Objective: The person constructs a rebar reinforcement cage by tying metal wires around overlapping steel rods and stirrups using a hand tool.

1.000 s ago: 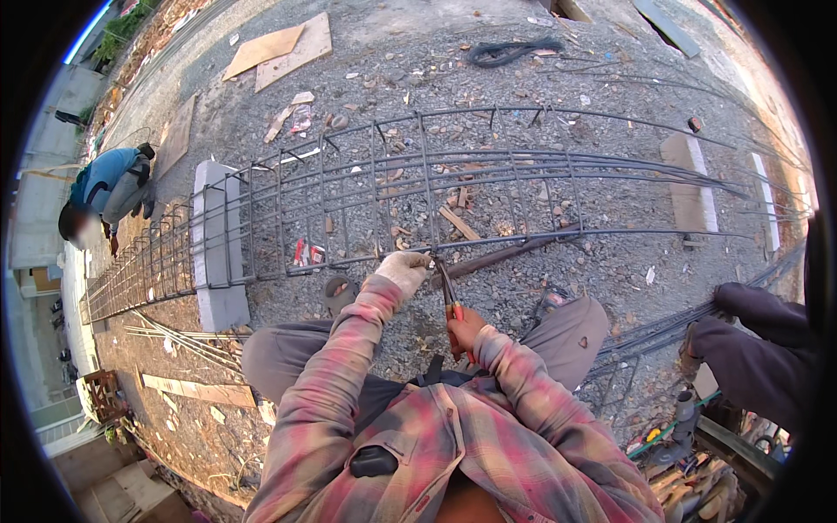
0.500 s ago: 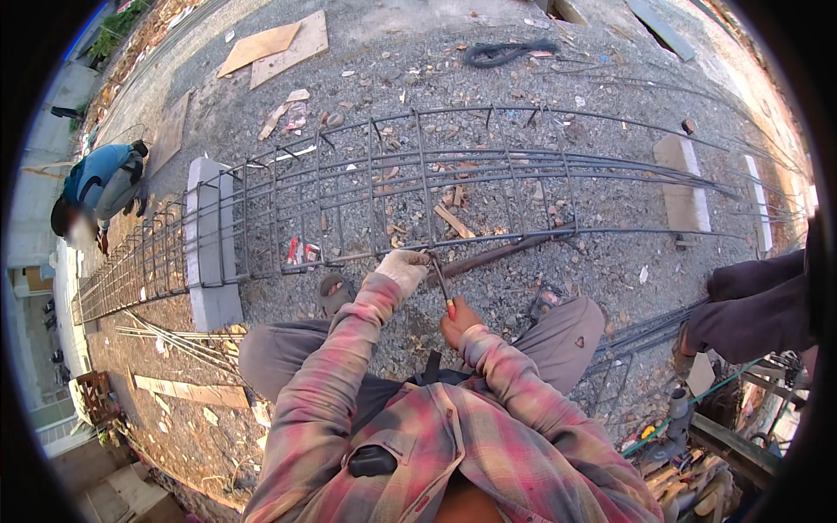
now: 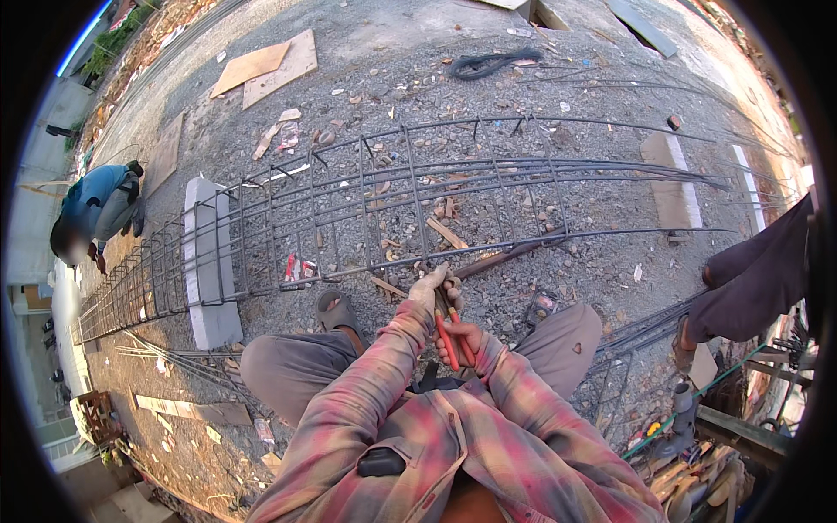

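Observation:
Both my hands are together in front of my lap, just on the near side of a rebar cage (image 3: pixel 410 205). My right hand (image 3: pixel 469 335) grips red-handled pincers (image 3: pixel 444 338), and their two handles are spread apart. The pincers' head points away from me, up against my left hand (image 3: pixel 429 288), which wears a pale work glove. Its fingers are curled closed at the head; whatever they hold is hidden. The cage's nearest long bar runs a little beyond my left hand.
Concrete blocks (image 3: pixel 209 301) (image 3: pixel 671 187) support the cage. A person in blue (image 3: pixel 100 205) bends over its left end. Another person's dark-trousered legs (image 3: pixel 750 279) are close on my right. A dark pipe (image 3: pixel 506 255) lies beneath the near bar; loose rebars (image 3: pixel 649 327) lie by my right knee.
My left hand has come off the near bar, moving right and slightly toward me. The pincers have drawn back from the bar, and their handles have spread from closed to apart.

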A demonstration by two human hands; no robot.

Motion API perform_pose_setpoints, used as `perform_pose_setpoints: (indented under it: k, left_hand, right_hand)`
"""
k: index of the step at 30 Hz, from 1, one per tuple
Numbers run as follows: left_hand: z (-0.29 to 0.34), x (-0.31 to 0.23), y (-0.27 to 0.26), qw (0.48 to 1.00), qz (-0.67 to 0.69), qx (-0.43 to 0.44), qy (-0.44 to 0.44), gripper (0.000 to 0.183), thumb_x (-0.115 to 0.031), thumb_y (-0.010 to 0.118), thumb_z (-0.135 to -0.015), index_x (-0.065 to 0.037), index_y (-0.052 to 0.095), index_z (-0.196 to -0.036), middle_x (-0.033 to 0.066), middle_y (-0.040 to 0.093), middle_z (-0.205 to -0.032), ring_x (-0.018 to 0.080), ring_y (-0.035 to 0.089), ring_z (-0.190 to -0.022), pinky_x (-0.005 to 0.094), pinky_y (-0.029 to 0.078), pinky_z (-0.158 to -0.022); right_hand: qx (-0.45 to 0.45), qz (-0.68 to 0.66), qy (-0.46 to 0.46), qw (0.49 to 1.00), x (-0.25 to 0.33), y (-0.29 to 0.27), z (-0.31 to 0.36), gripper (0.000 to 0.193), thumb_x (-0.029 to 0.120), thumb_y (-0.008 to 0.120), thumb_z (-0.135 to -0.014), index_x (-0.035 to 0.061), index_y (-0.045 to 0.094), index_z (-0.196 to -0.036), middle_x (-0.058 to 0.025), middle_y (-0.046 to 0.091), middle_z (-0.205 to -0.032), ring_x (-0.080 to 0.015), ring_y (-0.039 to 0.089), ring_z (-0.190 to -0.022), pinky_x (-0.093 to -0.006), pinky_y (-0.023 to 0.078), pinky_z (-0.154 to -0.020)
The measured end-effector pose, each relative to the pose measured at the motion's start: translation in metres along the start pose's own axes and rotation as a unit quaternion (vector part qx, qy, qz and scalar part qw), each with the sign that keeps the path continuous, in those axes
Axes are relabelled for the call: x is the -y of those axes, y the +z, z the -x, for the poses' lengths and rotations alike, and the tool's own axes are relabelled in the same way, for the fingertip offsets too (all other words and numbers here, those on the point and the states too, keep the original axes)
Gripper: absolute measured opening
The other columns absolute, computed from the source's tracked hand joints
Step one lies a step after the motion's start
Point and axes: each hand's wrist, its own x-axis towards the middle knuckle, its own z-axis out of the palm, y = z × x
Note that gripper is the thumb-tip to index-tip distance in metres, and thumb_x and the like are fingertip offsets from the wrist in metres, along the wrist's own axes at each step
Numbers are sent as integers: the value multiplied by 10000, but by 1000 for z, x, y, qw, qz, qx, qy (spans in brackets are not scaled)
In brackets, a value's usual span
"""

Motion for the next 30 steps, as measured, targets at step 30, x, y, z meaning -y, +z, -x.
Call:
perform_pose_setpoints:
  k: [30]
  left_hand:
    - [0,-11,-9,999,-44,14,-16,409,-509,551,-840,-107,524,-772,11,498,-637,171,505,-535,388,430,-553]
  right_hand:
    - [-73,87,-16,993,-11,13,12,158,226,622,-843,90,542,-861,13,471,-635,-95,451,-543,-239,356,-487]
